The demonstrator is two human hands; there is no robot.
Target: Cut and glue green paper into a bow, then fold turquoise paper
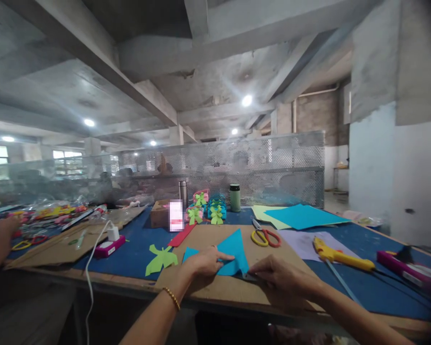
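A bright blue sheet of paper [233, 247], with angled edges and a raised corner, lies on a piece of brown cardboard [215, 290]. My left hand [204, 262] rests on this paper, index finger stretched out and pressing it down. At the paper's lower right corner, my right hand [278, 275] is closed in a pinch. Something small and dark shows at its fingertips, too unclear to name. Just beyond the paper lie scissors [266, 236] with one yellow and one red handle. A green leaf-shaped paper cutout [161, 259] is to the left of my left hand.
A yellow glue gun [341, 256] lies on purple paper [301, 243] at right, near a magenta power strip [404, 268]. Blue sheets [305, 216], a green flask [234, 198] and a cardboard box [159, 214] stand farther back. Another person's hand [2, 239] is at far left.
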